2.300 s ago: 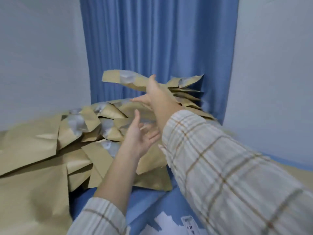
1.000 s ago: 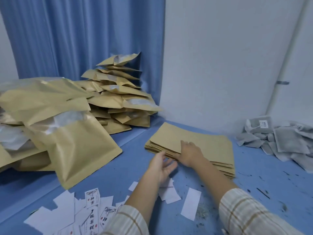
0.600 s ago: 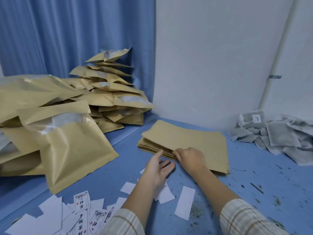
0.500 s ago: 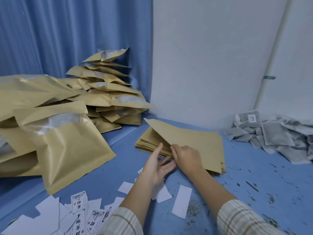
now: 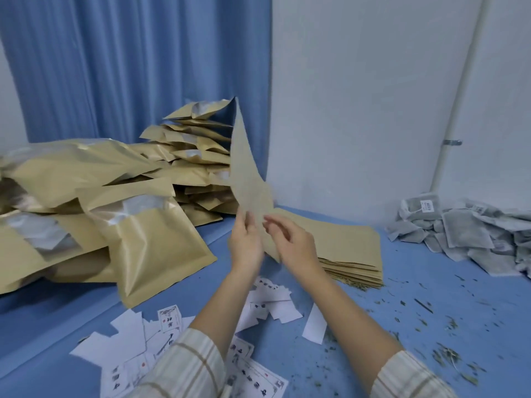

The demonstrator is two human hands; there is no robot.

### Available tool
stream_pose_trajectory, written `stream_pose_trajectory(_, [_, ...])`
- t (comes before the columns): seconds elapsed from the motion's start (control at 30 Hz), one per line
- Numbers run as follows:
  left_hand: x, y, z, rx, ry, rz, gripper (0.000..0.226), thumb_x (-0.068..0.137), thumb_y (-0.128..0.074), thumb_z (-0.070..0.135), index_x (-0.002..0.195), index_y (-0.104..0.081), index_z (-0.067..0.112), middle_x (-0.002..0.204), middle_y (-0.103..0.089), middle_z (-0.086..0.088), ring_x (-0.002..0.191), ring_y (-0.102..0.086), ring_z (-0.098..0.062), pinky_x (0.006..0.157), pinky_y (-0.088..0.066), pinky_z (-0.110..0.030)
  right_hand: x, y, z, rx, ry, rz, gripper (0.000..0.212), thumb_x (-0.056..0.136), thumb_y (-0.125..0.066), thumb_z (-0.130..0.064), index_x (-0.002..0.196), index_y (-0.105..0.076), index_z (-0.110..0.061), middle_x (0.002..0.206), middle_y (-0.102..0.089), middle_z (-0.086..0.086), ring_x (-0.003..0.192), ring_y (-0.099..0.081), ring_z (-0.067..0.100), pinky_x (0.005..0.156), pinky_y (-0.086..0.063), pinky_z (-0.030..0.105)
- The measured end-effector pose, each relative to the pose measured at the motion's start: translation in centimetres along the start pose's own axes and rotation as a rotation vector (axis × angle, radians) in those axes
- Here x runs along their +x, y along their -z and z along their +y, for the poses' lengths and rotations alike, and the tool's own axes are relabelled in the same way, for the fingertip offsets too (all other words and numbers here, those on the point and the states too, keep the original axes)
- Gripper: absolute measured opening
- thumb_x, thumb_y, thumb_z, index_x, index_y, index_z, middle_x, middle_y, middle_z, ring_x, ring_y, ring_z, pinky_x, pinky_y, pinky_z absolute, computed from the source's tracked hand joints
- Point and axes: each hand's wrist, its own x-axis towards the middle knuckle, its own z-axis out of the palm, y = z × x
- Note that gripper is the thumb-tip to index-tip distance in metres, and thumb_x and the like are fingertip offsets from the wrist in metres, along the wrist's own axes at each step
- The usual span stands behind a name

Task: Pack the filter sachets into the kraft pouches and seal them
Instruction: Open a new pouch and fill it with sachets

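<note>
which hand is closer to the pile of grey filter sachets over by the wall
The right hand. It holds the lifted kraft pouch on the side toward the filter sachets, with the flat pouch stack between. The left hand grips the pouch's far side.

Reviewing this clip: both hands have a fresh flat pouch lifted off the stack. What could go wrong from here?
1. The pouch is pinched only at its lower end by the left hand and right hand; standing tall and thin, it could flop or slip.
2. Dried crumbs litter the blue table and might get into the pouch.
3. The sachets lie far right, so one hand must let go to reach them.
</note>
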Motion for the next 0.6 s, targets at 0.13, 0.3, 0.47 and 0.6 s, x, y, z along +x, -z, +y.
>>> stream_pose_trajectory(0.13, [-1.6,3.9,0.3,0.56,-0.459,-0.055,0.082,0.09,-0.031,-0.011,0.137,-0.019,0.056,0.14,-0.044,-0.004,0.108,-0.049,-0.027,0.084,-0.043,-0.03,-0.5,1.3,-3.5,0.772,-0.338,0.034,0.034,0.096,-0.042,-0.043,0.096,-0.066,-0.019,0.091,-0.072,0.003,0.082,-0.069,0.018,0.082,-0.056,0.04])
stream_pose_trajectory(0.3, [-4.2,7.3,-2.3,1.19,-0.503,-0.064,0.106,0.077,-0.032,-0.024,0.143,-0.005,0.055,0.155,-0.01,-0.014,0.129,-0.025,-0.037,0.106,-0.027,-0.042,-3.5,2.7,-3.2,0.83,-0.481,0.228,0.028,0.093,-0.052,-0.037,0.088,-0.066,-0.013,0.081,-0.074,0.003,0.071,-0.071,0.014,0.057,-0.056,0.027])
stream_pose_trajectory(0.47, [-6.5,8.0,-4.6,1.377,-0.318,-0.341,0.081,0.091,-0.04,0.002,0.145,-0.005,0.051,0.156,-0.001,-0.013,0.142,-0.003,-0.038,0.114,-0.005,-0.054,-6.4,2.5,0.1,0.757,-0.685,0.337,0.004,0.087,-0.06,-0.003,0.088,-0.064,-0.002,0.088,-0.068,0.013,0.072,-0.065,0.021,0.047,-0.054,0.025])
stream_pose_trajectory(0.6, [-7.2,7.2,-3.8,1.106,-0.059,-0.751,0.091,0.075,-0.058,0.021,0.15,-0.009,0.035,0.159,0.005,0.003,0.146,0.01,-0.023,0.115,0.007,-0.045,-7.6,2.5,2.0,0.865,-0.809,0.317,0.002,0.088,-0.059,-0.004,0.087,-0.061,-0.004,0.084,-0.067,0.01,0.072,-0.064,0.018,0.047,-0.053,0.025])
